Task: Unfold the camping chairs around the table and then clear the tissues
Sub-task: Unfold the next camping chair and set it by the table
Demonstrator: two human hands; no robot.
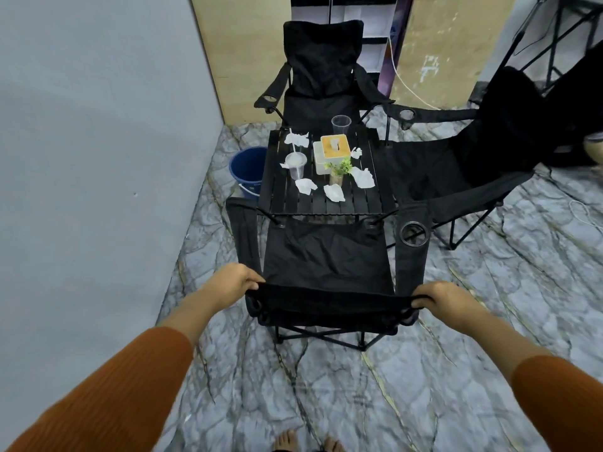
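Note:
A black camping chair (326, 256) stands unfolded right in front of me, its seat facing the black slatted table (326, 203). My left hand (236, 280) grips the left top corner of its backrest and my right hand (440, 298) grips the right top corner. Two more black chairs stand open: one at the table's far end (321, 70), one on its right side (463, 164). Several crumpled white tissues (333, 192) lie scattered on the table.
On the table stand a lidded plastic cup with a straw (296, 164), an empty clear cup (341, 124), a tissue box with an orange top (332, 148) and a small plant (339, 169). A blue bucket (249, 169) sits left of the table by the grey wall. Cables lie at right.

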